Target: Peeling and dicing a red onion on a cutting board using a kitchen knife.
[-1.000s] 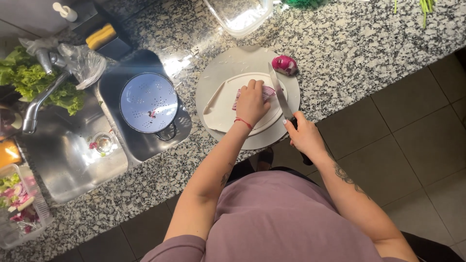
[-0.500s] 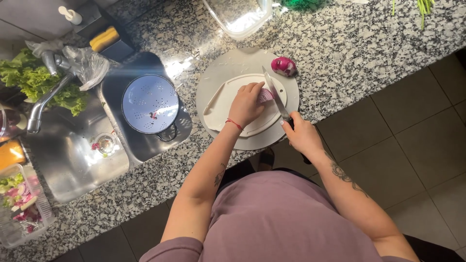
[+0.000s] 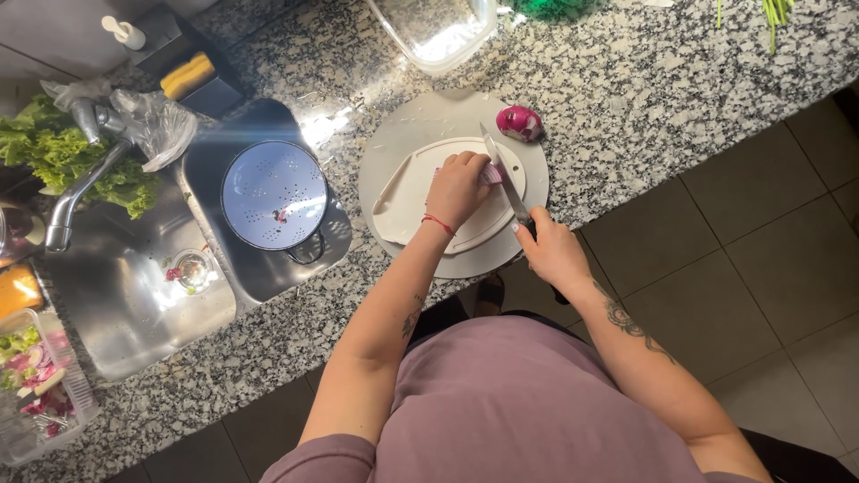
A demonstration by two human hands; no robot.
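My left hand [image 3: 459, 188] presses down on a piece of red onion [image 3: 490, 174] on a small white cutting board [image 3: 403, 192]. That board lies on a round grey board [image 3: 394, 143] on the speckled granite counter. My right hand [image 3: 550, 250] grips the black handle of a kitchen knife [image 3: 501, 174], whose blade rests against the onion piece just right of my left fingers. Another red onion half [image 3: 520, 123] sits at the round board's far right edge.
A white colander [image 3: 274, 194] sits in the steel sink [image 3: 134, 295] to the left, with the faucet [image 3: 76, 192] and lettuce [image 3: 54, 152] beyond. A clear tub [image 3: 438, 31] stands at the back. A container of chopped salad [image 3: 36, 385] is at far left.
The knife and my right hand have shifted slightly left along the onion piece; my left hand stays on it. The view has drifted a little.
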